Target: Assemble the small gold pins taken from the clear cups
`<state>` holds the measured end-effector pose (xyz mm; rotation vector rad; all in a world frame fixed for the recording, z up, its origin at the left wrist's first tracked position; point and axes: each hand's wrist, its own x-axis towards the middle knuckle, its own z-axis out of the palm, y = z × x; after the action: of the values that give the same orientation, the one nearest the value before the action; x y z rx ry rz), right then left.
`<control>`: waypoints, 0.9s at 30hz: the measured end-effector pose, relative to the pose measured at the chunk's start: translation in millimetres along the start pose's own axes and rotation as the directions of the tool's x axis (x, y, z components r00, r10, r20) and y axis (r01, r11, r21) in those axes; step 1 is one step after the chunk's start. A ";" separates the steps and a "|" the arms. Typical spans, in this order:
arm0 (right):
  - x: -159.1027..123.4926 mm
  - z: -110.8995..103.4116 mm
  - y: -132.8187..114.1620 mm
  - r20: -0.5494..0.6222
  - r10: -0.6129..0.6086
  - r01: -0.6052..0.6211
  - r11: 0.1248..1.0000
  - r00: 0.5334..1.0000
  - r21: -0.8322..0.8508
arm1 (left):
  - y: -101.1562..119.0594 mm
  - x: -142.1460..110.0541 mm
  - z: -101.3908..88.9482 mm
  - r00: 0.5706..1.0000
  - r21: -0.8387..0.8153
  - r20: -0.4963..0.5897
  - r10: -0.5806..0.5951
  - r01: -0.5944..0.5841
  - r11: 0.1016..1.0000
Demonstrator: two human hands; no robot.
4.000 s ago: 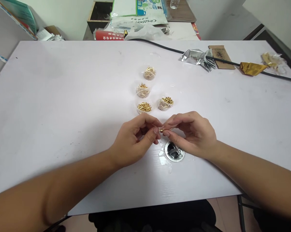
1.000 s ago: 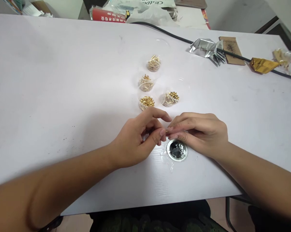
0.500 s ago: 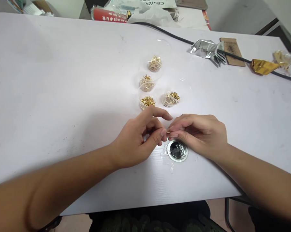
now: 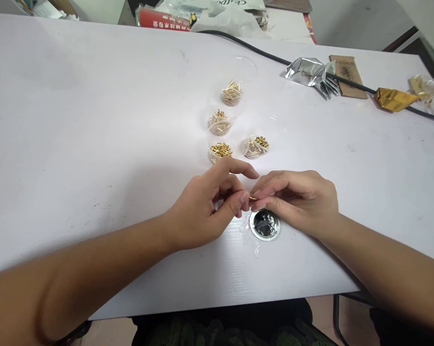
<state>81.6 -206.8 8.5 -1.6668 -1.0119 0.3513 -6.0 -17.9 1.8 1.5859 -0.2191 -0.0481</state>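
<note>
Between my two hands is a tiny gold-coloured metal pin point(image 4: 252, 198), mostly covered by fingertips. My left hand point(image 4: 211, 206) pinches its left end with thumb and fingers, the index finger raised above. From the other side my right hand point(image 4: 298, 199) pinches it between thumb and forefinger. Just below the right fingertips, a round silver-rimmed black disc point(image 4: 265, 225) lies on the table with clear tape around it. Beyond my hands stand clear plastic cups of small gold pins: a near-left cup point(image 4: 220, 151), a right cup point(image 4: 256, 147), a middle cup point(image 4: 220, 123) and a far cup point(image 4: 232, 93).
A black cable point(image 4: 249, 46) crosses the back of the white table point(image 4: 94, 120). Along it lie crumpled silver foil point(image 4: 307, 71), a brown cardboard piece point(image 4: 348, 77), gold foil point(image 4: 395, 99) and a clear bag point(image 4: 426, 91). Plastic bags point(image 4: 227, 19) and a red package point(image 4: 162, 20) sit behind.
The fingertips have parted slightly, so more of the gold pin shows between them. Otherwise both hands stay in place, and the view has shifted very slightly.
</note>
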 end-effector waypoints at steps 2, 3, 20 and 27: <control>0.2 0.2 0.0 0.001 0.016 -0.016 1.000 1.000 0.009 | -0.2 -0.2 -0.1 1.000 -0.006 0.003 -0.005 0.005 1.000; 0.3 0.2 0.1 0.003 0.019 -0.019 1.000 1.000 0.015 | -0.4 -0.3 -0.2 1.000 -0.011 0.007 -0.004 0.004 1.000; 1.2 1.2 1.7 0.023 -0.022 0.019 0.993 0.999 0.113 | 0.7 0.1 0.0 1.000 -0.020 0.003 -0.009 0.009 1.000; 1.6 1.5 2.1 0.021 -0.003 0.000 0.993 1.000 0.115 | 0.4 -0.1 0.0 1.000 -0.017 0.008 -0.012 0.013 1.000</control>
<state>82.4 -204.7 6.6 -1.5617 -0.9900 0.4193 -6.1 -17.9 2.2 1.5705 -0.2143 -0.0656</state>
